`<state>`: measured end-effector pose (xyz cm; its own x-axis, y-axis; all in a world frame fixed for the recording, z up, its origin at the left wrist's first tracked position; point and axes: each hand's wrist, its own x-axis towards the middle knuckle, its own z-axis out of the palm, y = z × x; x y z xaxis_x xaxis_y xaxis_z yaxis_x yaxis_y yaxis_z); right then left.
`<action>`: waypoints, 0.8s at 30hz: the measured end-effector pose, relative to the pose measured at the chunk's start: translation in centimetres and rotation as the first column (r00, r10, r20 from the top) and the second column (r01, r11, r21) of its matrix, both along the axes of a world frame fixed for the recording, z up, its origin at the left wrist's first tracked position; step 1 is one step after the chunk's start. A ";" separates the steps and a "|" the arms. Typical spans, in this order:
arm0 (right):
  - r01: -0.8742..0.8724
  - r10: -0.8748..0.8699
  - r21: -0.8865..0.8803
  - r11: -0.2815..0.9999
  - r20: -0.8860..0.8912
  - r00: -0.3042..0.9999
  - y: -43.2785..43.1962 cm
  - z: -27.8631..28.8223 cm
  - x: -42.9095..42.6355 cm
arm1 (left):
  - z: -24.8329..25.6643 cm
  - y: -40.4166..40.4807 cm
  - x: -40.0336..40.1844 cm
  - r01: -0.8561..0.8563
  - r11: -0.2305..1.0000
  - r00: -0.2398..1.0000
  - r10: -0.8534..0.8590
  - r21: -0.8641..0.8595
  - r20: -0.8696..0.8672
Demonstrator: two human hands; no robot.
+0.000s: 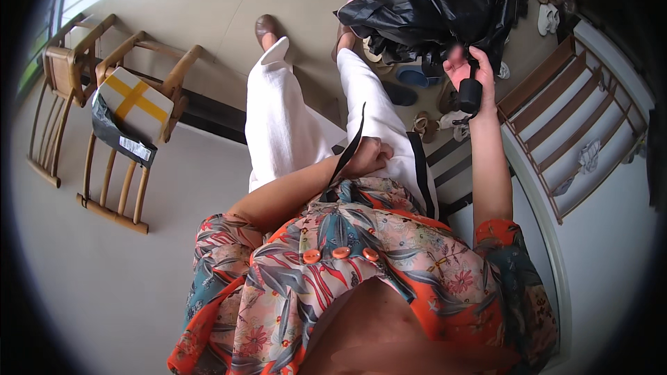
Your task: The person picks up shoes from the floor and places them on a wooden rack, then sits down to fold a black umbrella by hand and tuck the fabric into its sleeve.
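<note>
My right hand (474,70) holds a black folding umbrella at its shaft, just by the stubby black handle (470,96). From the handle's end hangs a short wrist cord. Beyond the hand the umbrella's glossy black canopy (422,8) sags in loose folds, partly collapsed, with a thin pale pink edge. My left hand (367,156) rests with curled fingers against the white trousers (284,120) near my lap; whether it pinches any cloth is hidden. A thin black strap (351,148) passes across the left wrist.
Bamboo chairs (122,208) stand at the left; one bears a taped white parcel (135,101) with a torn dark wrapper. Several shoes, among them a blue slipper (414,76), lie under and beyond the umbrella. A brown slatted rack (565,107) stands at the right.
</note>
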<state>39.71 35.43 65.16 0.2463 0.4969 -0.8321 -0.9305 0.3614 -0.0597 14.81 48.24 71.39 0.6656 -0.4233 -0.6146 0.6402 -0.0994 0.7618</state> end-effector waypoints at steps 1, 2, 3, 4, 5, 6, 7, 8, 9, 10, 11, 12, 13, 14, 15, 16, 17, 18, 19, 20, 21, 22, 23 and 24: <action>0.023 -0.023 -0.016 1.000 -0.015 1.000 -0.1 -0.2 0.0 | 0.0 0.2 0.6 0.035 0.998 0.999 -0.036 0.045 0.003; 0.017 -0.017 -0.027 1.000 0.006 1.000 -0.1 -0.3 0.1 | 0.1 0.3 1.2 -0.001 0.999 1.000 0.000 0.048 0.018; 0.008 -0.007 -0.035 0.999 0.029 1.000 0.3 -0.7 0.6 | -0.7 0.4 1.6 -0.036 0.998 0.984 0.026 0.052 0.176; 0.017 -0.017 -0.046 0.999 0.013 1.000 0.3 -0.8 1.0 | -1.0 0.1 2.2 -0.080 0.996 0.943 0.060 0.049 0.327; 0.034 -0.035 -0.065 0.997 -0.008 0.999 0.3 -0.9 1.3 | -1.0 0.1 2.4 -0.142 0.968 0.962 0.184 -0.208 0.201; 0.066 -0.067 -0.067 0.996 -0.012 0.998 1.9 -1.5 2.2 | -1.5 1.9 3.3 -0.207 0.879 0.964 0.259 -0.428 0.064; 0.052 -0.051 -0.030 0.998 0.011 0.999 1.8 -1.5 2.0 | -0.6 2.2 4.1 -0.262 0.776 0.948 0.094 -0.573 -0.305; 0.053 -0.053 -0.034 0.998 -0.009 0.999 2.2 -1.7 2.0 | 0.5 2.5 4.9 -0.374 0.652 0.794 -0.142 -0.660 -0.591; 0.092 -0.093 -0.033 0.995 -0.030 0.995 2.6 -1.5 1.1 | 2.0 2.7 4.7 -0.399 0.580 0.755 -0.232 -0.710 -0.613; 0.119 -0.119 -0.021 0.993 -0.031 0.992 3.3 -1.7 1.9 | 2.5 2.8 5.6 -0.422 0.505 0.729 -0.305 -0.753 -0.613; 0.113 -0.113 0.000 0.994 -0.031 0.993 4.0 -2.0 2.4 | 2.2 2.5 6.3 -0.452 0.452 0.716 -0.329 -0.769 -0.615; 0.127 -0.129 -0.026 0.992 -0.097 0.987 5.1 -2.1 3.4 | 1.7 2.7 7.1 -0.454 0.452 0.716 -0.328 -0.768 -0.616; 0.113 -0.110 0.030 0.993 -0.087 0.990 5.9 -2.9 4.0 | 1.2 2.8 7.9 -0.457 0.445 0.722 -0.321 -0.770 -0.613; 0.095 -0.089 0.085 0.992 -0.076 0.993 6.6 -3.7 4.7 | 0.6 2.9 8.7 -0.460 0.436 0.728 -0.312 -0.773 -0.610; 0.084 -0.077 0.145 0.986 -0.053 0.996 7.7 -4.4 4.5 | -0.1 3.6 8.7 -0.459 0.455 0.714 -0.322 -0.763 -0.621; 0.052 -0.049 0.233 0.971 -0.018 0.999 8.7 -5.7 4.6 | -1.0 4.5 8.9 -0.463 0.454 0.708 -0.327 -0.761 -0.626; 0.050 -0.044 0.213 0.976 -0.034 0.998 9.7 -6.8 4.6 | -1.9 5.5 9.3 -0.505 0.495 0.641 -0.334 -0.707 -0.691; 0.033 -0.026 0.189 0.981 -0.041 0.999 10.4 -8.0 5.5 | -3.4 5.6 10.1 -0.540 0.527 0.581 -0.331 -0.656 -0.744; -0.030 0.020 0.217 0.976 0.045 0.999 11.0 -9.4 6.5 | -4.7 5.0 10.6 -0.583 0.520 0.609 -0.229 -0.624 -0.760; -0.063 0.051 0.186 0.981 0.067 0.996 11.6 -10.7 7.7 | -6.1 4.4 11.5 -0.584 0.508 0.613 -0.235 -0.633 -0.754; -0.077 0.066 0.190 0.979 0.064 0.996 12.4 -12.2 9.3 | -7.6 4.2 13.0 -0.523 0.596 0.658 -0.172 -0.609 -0.733; -0.089 0.078 0.193 0.977 0.062 0.995 12.8 -13.7 10.9 | -9.3 4.1 14.6 -0.460 0.679 0.704 -0.113 -0.572 -0.701; -0.097 0.115 0.196 0.976 -0.084 0.990 12.8 -15.5 12.5 | -10.8 4.1 16.3 -0.394 0.731 0.768 -0.071 -0.557 -0.637; -0.115 0.117 0.156 0.981 -0.007 0.993 13.1 -16.7 12.6 | -12.0 4.4 16.5 -0.380 0.734 0.767 -0.090 -0.563 -0.635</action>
<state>52.26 48.57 48.45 0.1667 0.6450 -0.7458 -0.9671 0.2545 0.0040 31.30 52.63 59.35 0.3534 -0.7846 -0.5093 0.9227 0.3819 0.0519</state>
